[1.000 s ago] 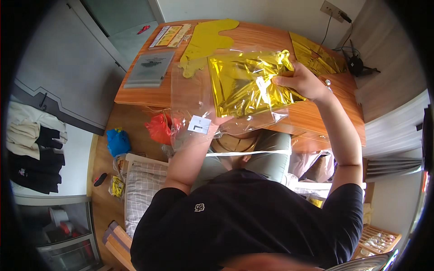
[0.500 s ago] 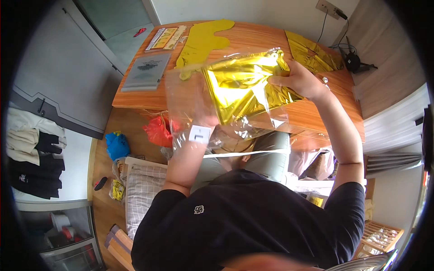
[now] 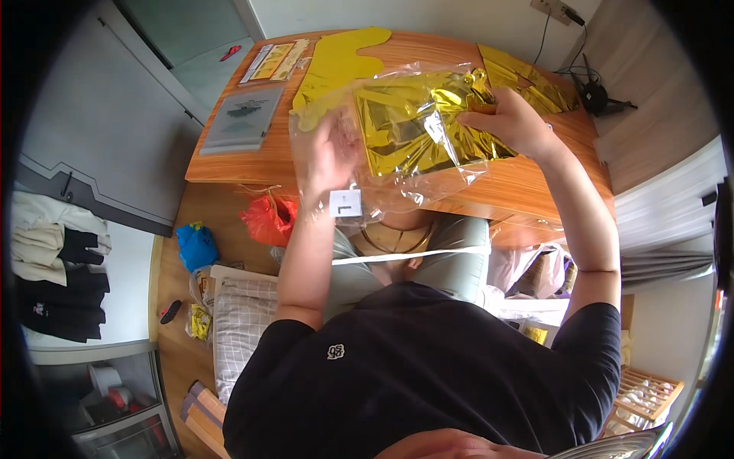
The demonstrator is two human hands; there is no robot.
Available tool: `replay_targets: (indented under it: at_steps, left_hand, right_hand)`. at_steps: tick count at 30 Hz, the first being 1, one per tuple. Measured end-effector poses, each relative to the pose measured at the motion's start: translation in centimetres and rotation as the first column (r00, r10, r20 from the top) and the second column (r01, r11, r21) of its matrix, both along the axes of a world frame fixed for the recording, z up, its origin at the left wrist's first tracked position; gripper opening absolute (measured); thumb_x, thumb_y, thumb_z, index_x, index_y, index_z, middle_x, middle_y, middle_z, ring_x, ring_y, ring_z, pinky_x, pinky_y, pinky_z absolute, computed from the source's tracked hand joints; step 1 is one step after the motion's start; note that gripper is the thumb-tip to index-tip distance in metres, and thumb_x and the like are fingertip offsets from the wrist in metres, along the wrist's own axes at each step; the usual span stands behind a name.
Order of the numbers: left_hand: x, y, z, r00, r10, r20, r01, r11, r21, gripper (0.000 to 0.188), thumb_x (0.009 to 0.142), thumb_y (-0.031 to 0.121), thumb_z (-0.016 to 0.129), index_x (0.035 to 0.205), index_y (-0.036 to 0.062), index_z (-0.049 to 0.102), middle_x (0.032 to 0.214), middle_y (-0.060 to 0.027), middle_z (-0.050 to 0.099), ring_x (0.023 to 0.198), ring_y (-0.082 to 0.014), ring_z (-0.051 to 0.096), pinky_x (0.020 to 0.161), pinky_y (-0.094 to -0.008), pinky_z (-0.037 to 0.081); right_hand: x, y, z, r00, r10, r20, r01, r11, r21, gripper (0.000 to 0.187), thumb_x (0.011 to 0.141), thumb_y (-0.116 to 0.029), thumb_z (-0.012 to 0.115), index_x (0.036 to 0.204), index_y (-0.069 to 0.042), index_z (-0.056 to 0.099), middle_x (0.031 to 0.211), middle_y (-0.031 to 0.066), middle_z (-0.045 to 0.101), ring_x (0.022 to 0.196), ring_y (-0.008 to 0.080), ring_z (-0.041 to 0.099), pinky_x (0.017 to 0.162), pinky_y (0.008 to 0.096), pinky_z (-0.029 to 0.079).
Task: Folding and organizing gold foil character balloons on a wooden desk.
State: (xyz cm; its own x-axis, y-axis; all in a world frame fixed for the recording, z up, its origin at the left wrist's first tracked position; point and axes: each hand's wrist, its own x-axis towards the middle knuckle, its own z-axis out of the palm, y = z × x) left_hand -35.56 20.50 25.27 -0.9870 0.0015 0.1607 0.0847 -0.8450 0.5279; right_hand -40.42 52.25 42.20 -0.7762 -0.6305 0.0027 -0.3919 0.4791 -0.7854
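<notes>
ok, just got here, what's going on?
A person at a wooden desk grips the crumpled end of a gold foil bundle in the right hand. The left hand shows through a clear plastic bag; whether it is inside or behind isn't clear. Both are up over the desk's near edge, and a yellow-gold sheet lies flat beyond.

The right hand (image 3: pixel 523 128) grips crumpled gold foil (image 3: pixel 409 130), which a clear plastic bag (image 3: pixel 397 197) overlaps — the left hand (image 3: pixel 329 159), slightly blurred, shows through the bag's left end — above a wooden desk (image 3: pixel 527 183) where a flat yellow sheet (image 3: pixel 334 65) lies near a grey packet (image 3: pixel 243 120)
</notes>
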Motion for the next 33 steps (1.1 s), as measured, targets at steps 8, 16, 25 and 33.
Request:
replay_targets:
  at_steps: [8, 16, 25, 33]
  left_hand:
    - [0.8, -0.7, 5.3, 0.869, -0.431, -0.244, 0.447, 0.894, 0.011, 0.09, 0.096, 0.073, 0.042, 0.158, 0.0094, 0.029, 0.151, -0.0236, 0.044, 0.132, -0.0325, 0.053, 0.11, -0.0491, 0.043]
    - [2.6, 2.7, 7.4, 0.998, -0.042, -0.043, -0.016, 0.508, -0.861, 0.067, 0.097, 0.029, 0.069, 0.15, 0.0008, 0.041, 0.156, -0.017, 0.042, 0.142, -0.0261, 0.042, 0.117, -0.0415, 0.036]
    - [4.8, 10.3, 7.1, 0.448, -0.083, -0.89, -0.736, -0.599, -0.315, 0.071, 0.1, 0.056, 0.048, 0.158, 0.0179, 0.035, 0.166, -0.017, 0.023, 0.151, -0.0406, 0.025, 0.116, -0.0694, 0.015]
    - [2.8, 10.9, 6.9, 0.683, -0.314, -0.659, -0.714, -0.479, -0.511, 0.093, 0.088, 0.065, 0.062, 0.158, 0.0109, 0.032, 0.166, -0.0134, 0.026, 0.152, -0.0351, 0.026, 0.118, -0.0636, 0.023]
  right_hand:
    - [0.1, 2.7, 0.6, 0.985, -0.038, 0.17, 0.091, 0.944, -0.318, 0.026, 0.095, -0.011, 0.07, 0.116, 0.004, 0.064, 0.1, 0.0053, 0.071, 0.087, 0.0104, 0.068, 0.075, 0.027, 0.055]
    - [0.8, 2.8, 0.7, 0.976, -0.21, -0.058, 0.213, 0.976, 0.05, 0.03, 0.093, -0.018, 0.074, 0.112, 0.004, 0.065, 0.095, 0.0047, 0.069, 0.085, 0.0081, 0.062, 0.076, 0.0256, 0.051]
    - [0.9, 1.6, 1.5, 0.995, -0.101, -0.007, 0.101, 0.995, 0.012, 0.031, 0.092, -0.017, 0.075, 0.115, 0.003, 0.066, 0.092, 0.0026, 0.069, 0.081, 0.009, 0.059, 0.073, 0.0278, 0.05]
    - [0.5, 2.0, 0.3, 0.995, -0.104, 0.012, 0.104, 0.99, -0.1, 0.031, 0.091, -0.012, 0.073, 0.117, 0.003, 0.066, 0.096, 0.0037, 0.072, 0.085, 0.0098, 0.065, 0.075, 0.027, 0.053]
